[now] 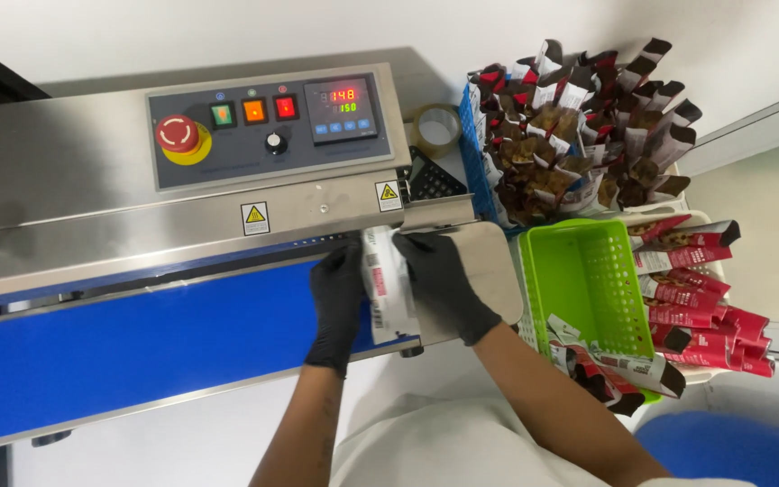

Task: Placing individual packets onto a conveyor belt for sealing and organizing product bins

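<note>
Both my hands wear black gloves and hold one white and red snack pouch (387,287) flat on the blue conveyor belt (137,347) of a steel band sealer (92,171). My left hand (335,302) presses the pouch's left side. My right hand (444,284) grips its right side, over the steel feed plate (496,266). The pouch's top end lies at the sealer's slot.
A grey control panel (268,126) with a red stop button, lit switches and a digital display tops the machine. To the right, a blue basket (475,158) holds several open filled pouches, a green basket (588,284) holds a few, and more red pouches (701,307) are stacked beyond. A tape roll (436,128) sits behind.
</note>
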